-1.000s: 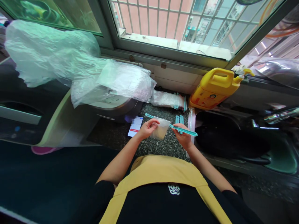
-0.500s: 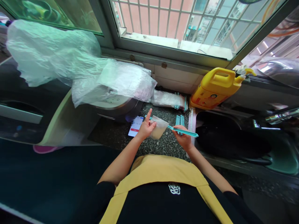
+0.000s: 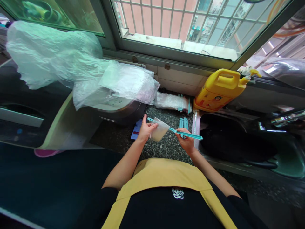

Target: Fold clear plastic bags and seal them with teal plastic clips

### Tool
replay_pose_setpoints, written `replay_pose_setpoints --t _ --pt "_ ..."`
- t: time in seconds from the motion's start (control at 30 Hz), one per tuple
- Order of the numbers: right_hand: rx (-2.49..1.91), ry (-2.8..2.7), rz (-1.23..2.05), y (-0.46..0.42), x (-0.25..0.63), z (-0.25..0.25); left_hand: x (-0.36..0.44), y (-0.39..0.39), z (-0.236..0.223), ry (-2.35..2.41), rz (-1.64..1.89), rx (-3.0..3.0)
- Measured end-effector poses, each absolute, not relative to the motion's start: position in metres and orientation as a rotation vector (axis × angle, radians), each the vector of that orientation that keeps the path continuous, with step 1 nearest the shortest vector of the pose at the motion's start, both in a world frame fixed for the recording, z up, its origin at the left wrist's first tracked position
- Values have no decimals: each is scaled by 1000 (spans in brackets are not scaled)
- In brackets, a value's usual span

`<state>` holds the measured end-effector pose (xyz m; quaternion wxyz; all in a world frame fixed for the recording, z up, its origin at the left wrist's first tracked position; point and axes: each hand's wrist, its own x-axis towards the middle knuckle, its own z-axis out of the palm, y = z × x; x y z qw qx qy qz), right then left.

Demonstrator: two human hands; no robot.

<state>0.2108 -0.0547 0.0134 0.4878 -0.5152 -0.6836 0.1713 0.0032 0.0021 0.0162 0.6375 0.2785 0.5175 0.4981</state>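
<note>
"Since we list from the hands outward, what comes first?"
"Left hand (image 3: 145, 129): thumb against the left side of a small translucent bag (image 3: 159, 131), forefinger spread apart; lower fingers hidden, so we cannot tell whether it pinches. Right hand (image 3: 185, 139): thumb and fingers pinching a turquoise clip (image 3: 196, 137) at the bag's right."
"Where do we enter the bag?"
"Between both hands, over the worktop (image 3: 164, 151), pale contents inside."
"Remainder?"
"Further clips (image 3: 183, 122), side by side near the worktop's right edge; phone (image 3: 135, 130), partly covered by the left hand; clear packet (image 3: 170, 100), back edge; yellow jug (image 3: 218, 90), back right corner."
</note>
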Motion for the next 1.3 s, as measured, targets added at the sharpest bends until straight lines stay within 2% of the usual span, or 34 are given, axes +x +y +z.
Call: replay_pose_setpoints --t 0.5,0.93,1.3 --pt "-1179 -1747 388 -51 208 5 9 1 3 1160 1025 607" --pt "-1210 -1796 596 -8 166 -54 -26 24 -51 1467 1102 808" --pt "-1213 -1714 646 -18 174 -45 -14 17 -40 1389 1159 709"
